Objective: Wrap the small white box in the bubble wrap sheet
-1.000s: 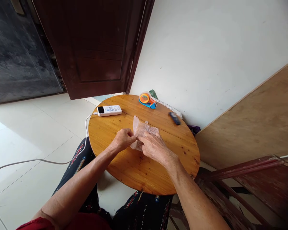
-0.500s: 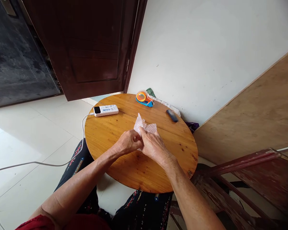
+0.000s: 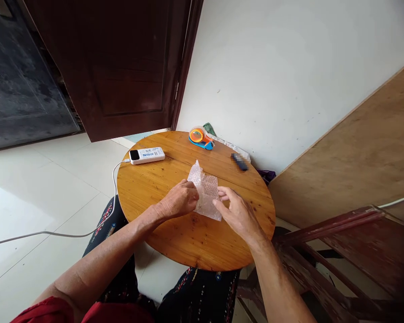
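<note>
A crumpled sheet of clear bubble wrap (image 3: 209, 186) lies in the middle of the round wooden table (image 3: 175, 240), its far left corner sticking up. My left hand (image 3: 183, 197) has its fingers curled closed on the wrap's left side. At the right edge of the sheet is my right hand (image 3: 235, 211), thumb and fingers apart and the fingertips close to the plastic. Whether those fingertips touch the sheet I cannot tell.
A white device (image 3: 147, 155) with a dark screen and a cable (image 3: 70, 232) sits at the table's left. An orange and blue tape dispenser (image 3: 201, 138) and a dark pixelated object (image 3: 239, 162) lie along the far side. A worn wooden chair (image 3: 340, 242) stands at right.
My right hand has moved right, away from my left hand, and its fingers have opened. More of the bubble wrap now shows between the hands. My left hand has barely moved.
</note>
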Motion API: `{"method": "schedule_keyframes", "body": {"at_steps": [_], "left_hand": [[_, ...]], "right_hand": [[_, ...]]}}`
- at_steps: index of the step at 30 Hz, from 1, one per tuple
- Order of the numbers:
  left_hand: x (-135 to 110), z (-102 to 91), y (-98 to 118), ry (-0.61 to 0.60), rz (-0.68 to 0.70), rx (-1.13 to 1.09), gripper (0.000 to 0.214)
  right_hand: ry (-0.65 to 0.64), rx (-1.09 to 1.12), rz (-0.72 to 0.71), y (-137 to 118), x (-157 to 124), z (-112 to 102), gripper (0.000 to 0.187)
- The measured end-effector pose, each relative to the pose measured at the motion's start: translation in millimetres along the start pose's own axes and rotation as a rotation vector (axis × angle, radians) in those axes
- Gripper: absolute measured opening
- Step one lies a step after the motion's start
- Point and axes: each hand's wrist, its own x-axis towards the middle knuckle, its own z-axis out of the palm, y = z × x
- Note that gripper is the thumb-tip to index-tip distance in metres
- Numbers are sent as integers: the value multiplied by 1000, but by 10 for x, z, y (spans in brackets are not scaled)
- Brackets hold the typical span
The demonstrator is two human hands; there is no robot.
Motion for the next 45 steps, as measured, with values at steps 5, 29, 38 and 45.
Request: {"method": "schedule_keyframes", "body": {"at_steps": [5, 29, 38, 45], "left_hand": [[-2, 18, -53, -24, 75, -3, 19], [112, -51, 17, -221, -25, 37, 19], [67, -11, 2, -160, -207, -151, 57], [-26, 134, -135, -51, -296, -468, 68]], "right_hand": [[-93, 119, 310, 372, -131, 132, 66], [178, 662, 221, -44, 109, 595, 58], [79, 566, 200, -199, 95, 558, 56], [-72, 335, 29, -300, -11, 388, 50]]}}
